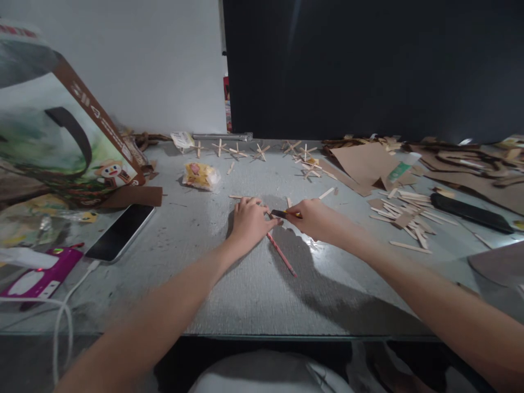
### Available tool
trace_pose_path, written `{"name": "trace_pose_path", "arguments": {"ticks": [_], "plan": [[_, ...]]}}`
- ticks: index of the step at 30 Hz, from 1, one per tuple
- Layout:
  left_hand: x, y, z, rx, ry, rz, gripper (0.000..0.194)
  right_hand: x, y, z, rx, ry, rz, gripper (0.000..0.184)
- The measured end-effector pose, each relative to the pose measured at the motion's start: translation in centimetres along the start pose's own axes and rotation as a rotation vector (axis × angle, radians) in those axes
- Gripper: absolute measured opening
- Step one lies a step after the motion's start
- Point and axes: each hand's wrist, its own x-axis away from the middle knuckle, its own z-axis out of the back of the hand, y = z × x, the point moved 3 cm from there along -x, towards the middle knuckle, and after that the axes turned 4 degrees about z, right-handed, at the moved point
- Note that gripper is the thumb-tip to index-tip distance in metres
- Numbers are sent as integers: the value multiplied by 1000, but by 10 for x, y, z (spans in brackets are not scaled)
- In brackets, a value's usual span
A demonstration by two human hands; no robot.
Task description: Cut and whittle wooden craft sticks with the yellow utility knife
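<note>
My right hand [311,218] is closed around a utility knife [280,213] with a dark blade end and a bit of yellow on its body. The knife points left, its tip close to the thumb and fingers of my left hand [250,221]. That left hand rests on the table with its fingers bent and pressed down; what lies beneath them is hidden. A red patterned pencil [282,254] lies slanted on the table, its upper end by my left thumb. One wooden stick [237,197] shows just behind my left fingers, and another [289,202] stands out beyond the knife.
Several crossed-stick pieces [261,152] line the back of the grey table [229,305]. A wrapped snack [201,176] lies in front of them. Loose sticks [413,213], brown cardboard [360,161] and a black case [470,213] are at right; a phone [121,233], purple power strip [45,273] and box [61,120] at left.
</note>
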Motion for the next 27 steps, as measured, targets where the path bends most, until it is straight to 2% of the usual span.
{"name": "trace_pose_path", "arguments": {"ticks": [5,10,13,18,27], "plan": [[-1,-1,-2,18,6,-11,23,-6,4,-4,114,37,55,29],[-4,-3,1,1,-41,-18,25,-8,-8,-2,251,-17,57,29],[-6,-6,3,-6,-78,-32,29,-10,-16,2,304,-51,39,25],[-8,-11,2,-21,-68,-26,36,-16,-28,11,379,-94,49,24],[-13,-15,-7,54,-63,39,34,-32,-53,32,382,-165,117,12]]}}
